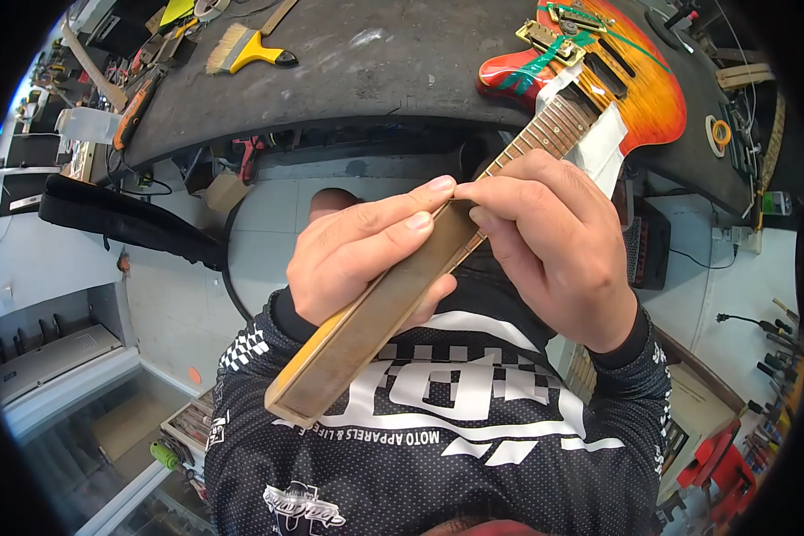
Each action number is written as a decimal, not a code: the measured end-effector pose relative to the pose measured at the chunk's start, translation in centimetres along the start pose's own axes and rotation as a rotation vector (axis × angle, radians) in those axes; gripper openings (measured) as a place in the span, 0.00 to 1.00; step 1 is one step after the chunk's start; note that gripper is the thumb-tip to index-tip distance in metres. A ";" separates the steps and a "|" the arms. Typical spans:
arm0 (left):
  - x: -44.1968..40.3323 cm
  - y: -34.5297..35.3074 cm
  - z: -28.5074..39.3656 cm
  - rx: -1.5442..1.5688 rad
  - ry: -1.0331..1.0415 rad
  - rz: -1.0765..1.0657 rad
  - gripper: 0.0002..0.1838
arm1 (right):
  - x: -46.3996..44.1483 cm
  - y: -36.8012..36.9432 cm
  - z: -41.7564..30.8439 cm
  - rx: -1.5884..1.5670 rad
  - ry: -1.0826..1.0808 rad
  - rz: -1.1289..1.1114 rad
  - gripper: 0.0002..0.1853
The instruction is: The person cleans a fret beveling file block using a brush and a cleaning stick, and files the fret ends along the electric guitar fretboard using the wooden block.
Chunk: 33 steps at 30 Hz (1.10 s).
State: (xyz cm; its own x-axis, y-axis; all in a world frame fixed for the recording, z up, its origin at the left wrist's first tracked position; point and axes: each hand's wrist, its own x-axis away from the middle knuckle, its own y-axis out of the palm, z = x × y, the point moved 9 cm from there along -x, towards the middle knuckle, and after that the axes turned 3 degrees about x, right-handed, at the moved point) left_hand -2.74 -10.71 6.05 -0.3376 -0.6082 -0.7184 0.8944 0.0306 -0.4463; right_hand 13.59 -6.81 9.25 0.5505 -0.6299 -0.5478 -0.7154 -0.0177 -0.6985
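Observation:
A long sanding block (375, 317) with a worn brown face and yellow side runs diagonally in front of my chest. My left hand (344, 255) is closed around its upper half, with fingertips over the edge. At the block's far end, my right hand (558, 237) pinches the edge between thumb and forefinger; whether it grips the block or a sheet on its face is hard to see. Behind my hands lies an electric guitar with a red-orange sunburst body (652, 89). Its fretted neck (545, 134) passes under my right hand and the block. Green tape and white masking cover parts of the body.
On the dark workbench (357, 80) lies a yellow-handled brush (250, 51). An orange-handled cutter (138, 107) rests at its left edge. Tape rolls (717, 132) sit at right. A black strap (125, 219) extends at left, and tools (777, 357) line the right side.

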 end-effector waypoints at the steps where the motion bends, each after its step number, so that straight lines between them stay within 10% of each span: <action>1: -0.1 -0.2 0.0 0.003 -0.006 0.000 0.32 | 0.0 -0.1 0.0 -0.011 0.005 0.001 0.19; 33: -0.3 -0.8 0.1 0.015 0.022 0.034 0.30 | 0.2 -0.6 -0.1 -0.001 -0.015 -0.012 0.21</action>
State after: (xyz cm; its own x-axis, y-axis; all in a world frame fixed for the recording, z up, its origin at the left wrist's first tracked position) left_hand -3.32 -10.66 6.64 -0.3129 -0.5898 -0.7445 0.9098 0.0388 -0.4132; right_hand 14.08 -6.99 9.58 0.5658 -0.6176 -0.5463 -0.7090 -0.0262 -0.7047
